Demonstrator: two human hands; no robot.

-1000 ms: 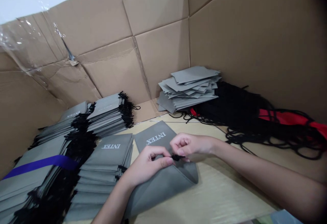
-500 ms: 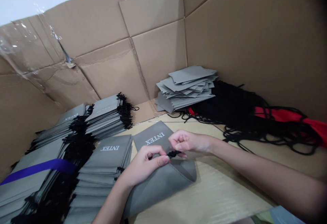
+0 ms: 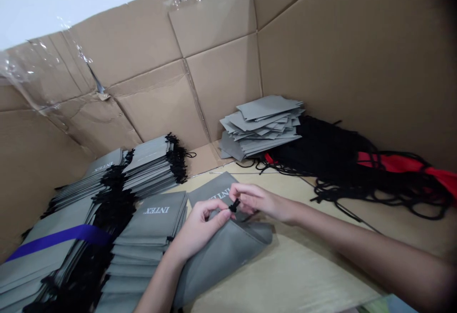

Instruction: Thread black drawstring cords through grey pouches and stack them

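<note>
A grey fabric pouch (image 3: 217,260) lies curled in front of me, its edge lifted under my hands. My left hand (image 3: 205,225) pinches a knotted black cord (image 3: 233,205) between thumb and forefinger at the pouch's upper edge. From the other side my right hand (image 3: 257,201) has its fingers closed on the same cord, just by the knot. Behind my hands lies another grey pouch (image 3: 210,190) with white INTEX lettering, partly covered by them.
Stacked grey INTEX pouches (image 3: 143,222) stand at the left, one bundle under a purple band (image 3: 64,239). At the back is a pile of grey pouches (image 3: 267,113) without visible cords, beside a heap of black cords (image 3: 328,151) with red cloth. Cardboard walls (image 3: 150,89) enclose the table (image 3: 303,265).
My right hand has shifted slightly left, closer to my left hand. The black knot now sits more upright between the fingers. The view has tipped a little.
</note>
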